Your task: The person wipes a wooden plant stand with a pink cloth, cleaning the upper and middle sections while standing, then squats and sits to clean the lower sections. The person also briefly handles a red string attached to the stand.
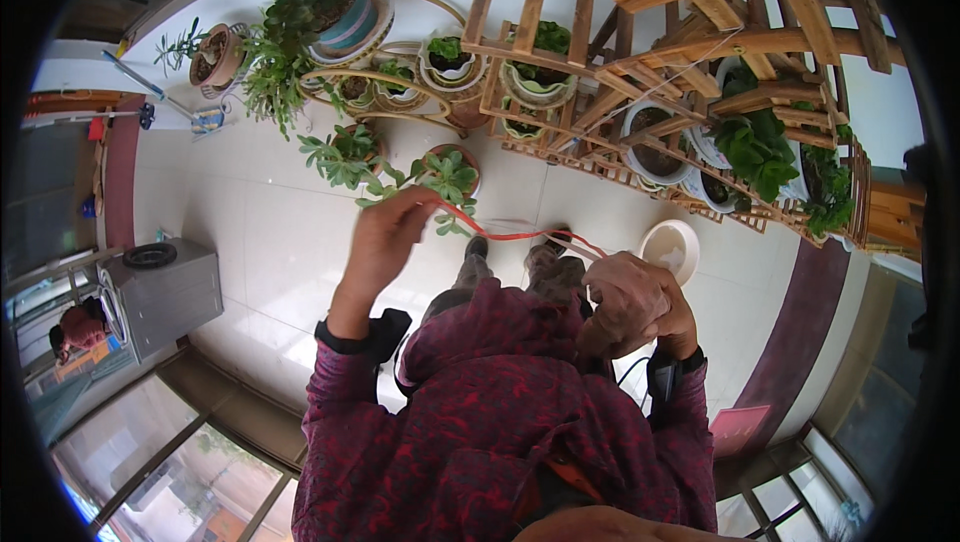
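A thin red ribbon or cord (510,235) stretches in a loose curve between my two hands, in front of my body. My left hand (390,238) is raised, its thumb and fingertips closed on one end. On the other side, my right hand (637,302) is bent inward around the other end, and its fingers look curled. A pale, thin strip (574,245) shows beside the ribbon near my right hand. What else lies inside my right hand is hidden. Just beyond my left fingertips stands a potted succulent (452,176) on the floor.
A slatted wooden plant stand (532,54) with several pots rises ahead to the right. A whitish basin (670,251) is on the tiled floor at the right. Ahead stands a metal plant rack (375,75). A grey washing machine (176,294) is at the left, a mop (150,84) at the upper left.
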Tool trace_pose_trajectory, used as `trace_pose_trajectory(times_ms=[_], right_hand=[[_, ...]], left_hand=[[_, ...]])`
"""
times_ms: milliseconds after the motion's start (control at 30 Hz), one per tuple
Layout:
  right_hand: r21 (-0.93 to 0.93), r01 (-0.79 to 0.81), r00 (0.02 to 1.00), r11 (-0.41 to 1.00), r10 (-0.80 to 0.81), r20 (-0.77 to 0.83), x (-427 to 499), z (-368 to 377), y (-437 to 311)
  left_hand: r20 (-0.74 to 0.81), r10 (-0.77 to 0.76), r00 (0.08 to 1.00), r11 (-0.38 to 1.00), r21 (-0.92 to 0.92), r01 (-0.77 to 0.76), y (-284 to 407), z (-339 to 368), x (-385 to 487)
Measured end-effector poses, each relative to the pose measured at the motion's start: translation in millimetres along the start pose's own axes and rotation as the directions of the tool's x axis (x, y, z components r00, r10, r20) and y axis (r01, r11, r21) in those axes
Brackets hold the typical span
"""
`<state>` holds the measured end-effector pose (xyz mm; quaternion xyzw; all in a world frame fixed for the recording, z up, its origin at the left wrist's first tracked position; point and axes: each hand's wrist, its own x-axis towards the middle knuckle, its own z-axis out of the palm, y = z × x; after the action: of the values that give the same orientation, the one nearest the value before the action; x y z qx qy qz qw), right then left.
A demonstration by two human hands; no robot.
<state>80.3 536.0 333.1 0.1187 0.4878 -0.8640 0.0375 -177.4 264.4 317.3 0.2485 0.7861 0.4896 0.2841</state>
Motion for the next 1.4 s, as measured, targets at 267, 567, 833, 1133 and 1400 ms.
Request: trace_pose_trajectory(times_ms=[267, 567, 833, 1133, 1400], right_hand=[[-0.105, -0.066, 0.992, 0.992, 0.076, 0.101, 19.1, 72.2, 32.5], [-0.008, -0.17, 0.984, 0.985, 0.17, 0.06, 4.3, 92.8, 44.8], [-0.114, -0.095, 0.985, 0.989, 0.11, 0.133, -31.2, 65.2, 32.7], [-0.031, -0.148, 0.952, 0.988, 0.151, 0.267, -55.8, 49.9, 48.3], [-0.175, -0.081, 0.951, 0.981, 0.129, 0.282, -56.9, 32.1, 53.6]], left_hand=[[0.446, 0.374, 0.814, 0.861, 0.159, -0.483, 1.9, 10.2, -19.5], [0.72, 0.155, 0.677, 0.985, -0.064, -0.157, 17.7, 16.9, -38.2], [0.77, -0.305, 0.56, 0.825, -0.081, 0.559, 21.5, 47.3, -46.4], [0.572, 0.39, 0.721, 0.917, -0.316, -0.245, 48.0, 106.0, -62.0], [0.555, 0.574, 0.602, 0.557, 0.273, -0.784, 73.4, 107.4, -60.8]])
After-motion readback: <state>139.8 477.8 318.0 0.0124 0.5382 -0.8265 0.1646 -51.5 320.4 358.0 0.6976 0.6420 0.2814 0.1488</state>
